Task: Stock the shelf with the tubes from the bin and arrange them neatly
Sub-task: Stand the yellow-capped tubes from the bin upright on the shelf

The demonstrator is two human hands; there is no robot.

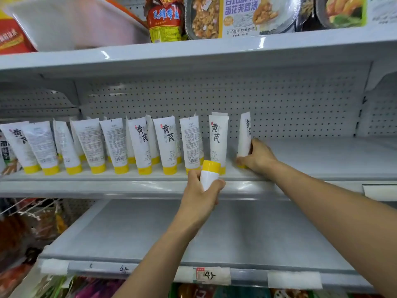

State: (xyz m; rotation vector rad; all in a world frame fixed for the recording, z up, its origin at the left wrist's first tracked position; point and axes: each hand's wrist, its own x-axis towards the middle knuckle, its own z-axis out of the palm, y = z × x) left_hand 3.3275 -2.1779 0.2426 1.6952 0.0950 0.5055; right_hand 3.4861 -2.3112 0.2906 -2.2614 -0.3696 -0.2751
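Several white tubes with yellow caps (141, 145) stand cap-down in a row on the middle shelf (311, 155), some facing front, some back. My right hand (257, 157) grips the rightmost tube (245, 134) near its base, holding it upright on the shelf at the row's right end. My left hand (200, 194) is in front of the shelf edge, closed around another tube (209, 174) with its yellow cap pointing up. The bin is not in view.
The white bin-like tray (75, 22) and food packages (240, 16) sit on the top shelf. The middle shelf's right part has bare surface. A lower shelf (193, 239) with price labels lies below my arms. Bagged goods hang at lower left (32, 222).
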